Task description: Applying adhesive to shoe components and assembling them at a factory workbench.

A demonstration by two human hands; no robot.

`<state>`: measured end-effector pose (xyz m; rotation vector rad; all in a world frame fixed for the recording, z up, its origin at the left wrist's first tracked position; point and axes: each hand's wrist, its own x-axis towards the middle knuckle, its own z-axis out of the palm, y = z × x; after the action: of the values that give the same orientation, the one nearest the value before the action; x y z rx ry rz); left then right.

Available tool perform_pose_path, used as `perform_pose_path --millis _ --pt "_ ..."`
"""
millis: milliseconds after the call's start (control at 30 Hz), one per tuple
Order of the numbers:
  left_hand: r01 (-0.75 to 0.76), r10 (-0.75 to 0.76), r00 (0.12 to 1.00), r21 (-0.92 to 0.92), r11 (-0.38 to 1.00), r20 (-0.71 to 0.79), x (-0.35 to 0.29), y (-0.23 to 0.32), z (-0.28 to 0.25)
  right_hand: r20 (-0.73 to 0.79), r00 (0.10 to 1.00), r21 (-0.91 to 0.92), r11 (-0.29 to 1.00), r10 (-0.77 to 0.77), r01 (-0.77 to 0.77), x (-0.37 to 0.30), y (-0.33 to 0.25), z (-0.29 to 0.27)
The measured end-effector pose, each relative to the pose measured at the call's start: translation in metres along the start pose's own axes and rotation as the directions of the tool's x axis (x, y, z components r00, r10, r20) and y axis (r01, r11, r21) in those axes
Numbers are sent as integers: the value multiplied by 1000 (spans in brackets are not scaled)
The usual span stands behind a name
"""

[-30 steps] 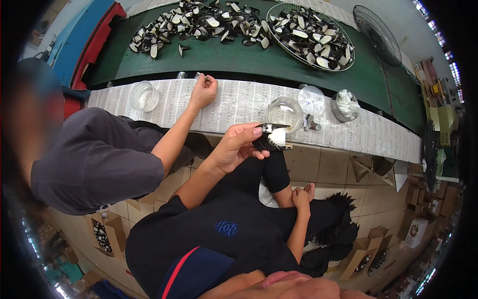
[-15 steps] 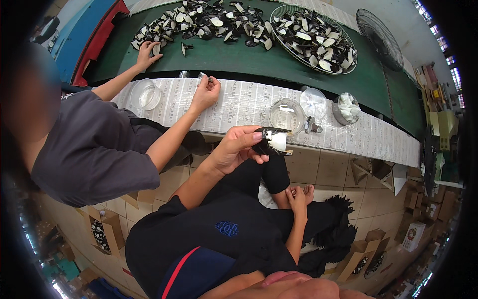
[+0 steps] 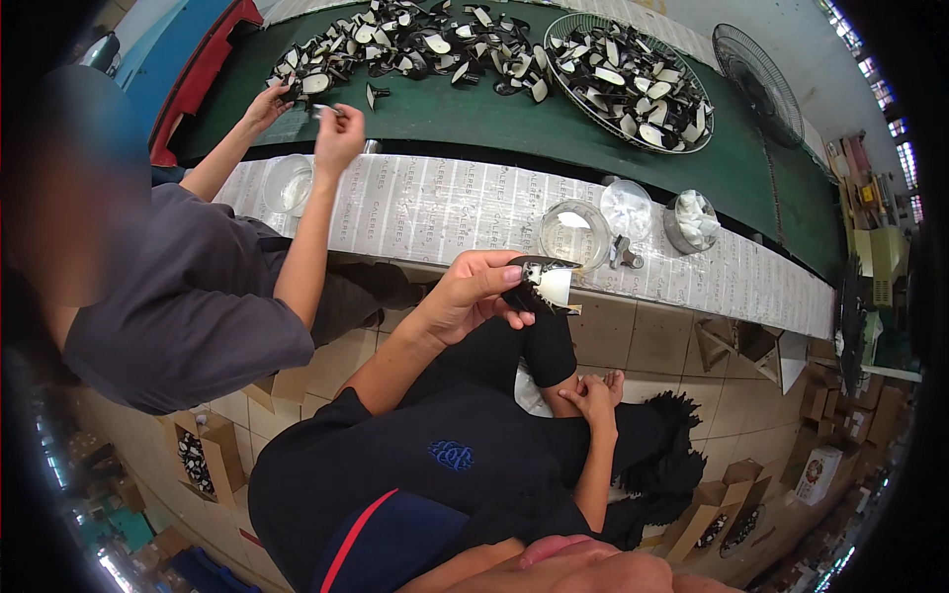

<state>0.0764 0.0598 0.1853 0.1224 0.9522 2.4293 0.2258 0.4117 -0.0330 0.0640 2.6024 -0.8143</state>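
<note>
My left hand (image 3: 473, 301) is closed around a shoe heel (image 3: 552, 287) with a black cover and a white inner face, gripped between thumb and fingers. The heel hangs in the air just on my side of the table edge. Lower right, my right hand (image 3: 595, 397) rests by my bare lower leg, fingers drawn together; whether anything is in them is hidden. Beyond the heel, a clear round bowl (image 3: 575, 237) stands on the table with a small grey metal tool (image 3: 625, 253) beside it.
Heels are heaped on the green belt (image 3: 395, 128) and in a round basket (image 3: 633, 94). A co-worker (image 3: 198, 287) at left reaches over the belt. A jar with white material (image 3: 695, 219) and a fan (image 3: 756, 84) are at right. Cardboard boxes (image 3: 712, 509) stand on the floor.
The co-worker's right hand has moved left and up from the table edge to over the belt, near their left hand. My hands and the heel stay almost still.
</note>
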Motion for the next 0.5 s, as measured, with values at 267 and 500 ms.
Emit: perform_pose_path --millis 267,500 --pt "46 -47 995 -19 999 -90 3 -1 2 -49 999 -46 999 6 -8 -3 -1 3" --pt "58 -61 998 -72 996 -34 5 -5 -4 -156 986 -208 978 -62 29 -10 -10 8"
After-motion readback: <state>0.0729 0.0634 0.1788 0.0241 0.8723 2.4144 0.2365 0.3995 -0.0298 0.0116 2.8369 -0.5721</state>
